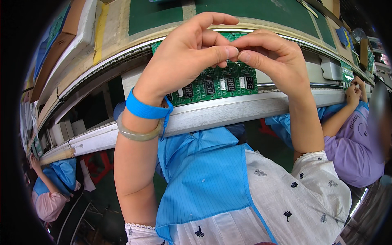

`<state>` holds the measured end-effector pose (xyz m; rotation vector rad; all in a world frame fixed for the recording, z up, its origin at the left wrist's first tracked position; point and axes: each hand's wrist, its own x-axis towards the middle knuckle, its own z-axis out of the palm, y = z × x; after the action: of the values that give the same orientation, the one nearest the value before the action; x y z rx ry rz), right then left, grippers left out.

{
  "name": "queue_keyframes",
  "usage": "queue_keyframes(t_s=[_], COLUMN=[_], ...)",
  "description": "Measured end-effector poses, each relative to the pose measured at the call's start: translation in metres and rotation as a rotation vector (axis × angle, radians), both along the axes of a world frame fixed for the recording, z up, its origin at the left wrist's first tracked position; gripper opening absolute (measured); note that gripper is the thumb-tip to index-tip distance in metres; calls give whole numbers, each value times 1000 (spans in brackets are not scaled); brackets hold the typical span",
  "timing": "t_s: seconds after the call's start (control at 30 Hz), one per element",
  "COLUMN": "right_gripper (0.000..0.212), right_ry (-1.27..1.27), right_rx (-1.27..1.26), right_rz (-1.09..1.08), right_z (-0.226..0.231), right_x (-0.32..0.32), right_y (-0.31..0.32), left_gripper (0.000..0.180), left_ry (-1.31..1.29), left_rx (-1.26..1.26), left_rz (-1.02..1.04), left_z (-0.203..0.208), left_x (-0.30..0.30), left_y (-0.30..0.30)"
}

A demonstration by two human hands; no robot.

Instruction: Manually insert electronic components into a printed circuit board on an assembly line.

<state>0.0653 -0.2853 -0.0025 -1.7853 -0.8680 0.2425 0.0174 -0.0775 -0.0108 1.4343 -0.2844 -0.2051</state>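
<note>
Both my hands meet fingertip to fingertip above a green circuit board. On the board sit dark digit displays and white connectors. My left hand, with a blue wrist strap and a bangle, is closed in a pinch of thumb and fingers, while one finger stretches out above. My right hand also pinches, its thumb and index tips touching or nearly touching the left thumb. Whatever lies between the fingertips is too small or hidden to make out. The board's upper middle is covered by my hands.
The board rests along a conveyor line with a metal front rail. Beyond it runs a green work surface. A cardboard box stands at far left. Co-workers sit on both sides; one co-worker's hand is near another circuit board.
</note>
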Motion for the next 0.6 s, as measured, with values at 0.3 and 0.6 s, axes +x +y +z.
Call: queue_keyframes(t_s=[0.3, 0.6], right_gripper=[16, 14], right_ry=[153, -85], right_rx=[109, -226], right_rz=[-111, -311], right_z=[0, -14], right_x=[-1, 1], right_y=[-14, -40], left_gripper=[36, 25], left_ry=[-54, -127], left_rx=[-2, 56], left_rz=[18, 161], left_z=[-4, 0], left_x=[2, 3], left_y=[2, 4])
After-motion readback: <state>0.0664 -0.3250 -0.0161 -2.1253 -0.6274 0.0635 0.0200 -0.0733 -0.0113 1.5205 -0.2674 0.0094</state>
